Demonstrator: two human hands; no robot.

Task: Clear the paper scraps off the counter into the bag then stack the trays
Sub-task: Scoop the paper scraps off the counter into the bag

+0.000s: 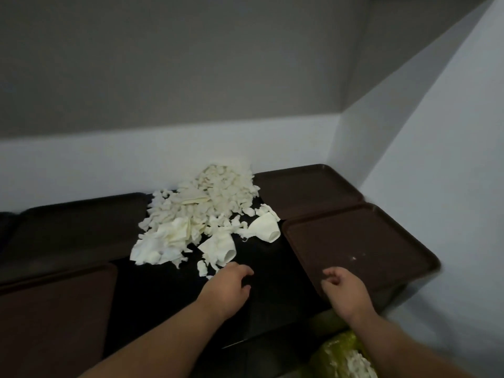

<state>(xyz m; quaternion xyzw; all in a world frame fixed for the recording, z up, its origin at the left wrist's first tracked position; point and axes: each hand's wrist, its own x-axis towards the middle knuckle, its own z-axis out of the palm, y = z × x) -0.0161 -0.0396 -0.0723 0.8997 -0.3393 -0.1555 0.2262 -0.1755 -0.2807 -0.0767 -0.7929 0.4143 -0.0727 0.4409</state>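
A heap of white paper scraps [207, 211] lies on the black counter [261, 268], running from the back wall toward me, with two bigger curled pieces at its near edge. My left hand [231, 285] reaches over the counter just short of the nearest scraps, fingers loosely curled, holding nothing. My right hand [345, 289] hovers at the near left corner of a brown tray [362, 249], fingers loosely curled and empty. A yellow-green bag [343, 356] with white scraps inside sits below the counter's front edge, at the bottom right.
Another brown tray [308, 189] lies behind the right one in the corner. Two dark trays [76, 227] [54, 317] cover the counter's left side. White walls close off the back and right.
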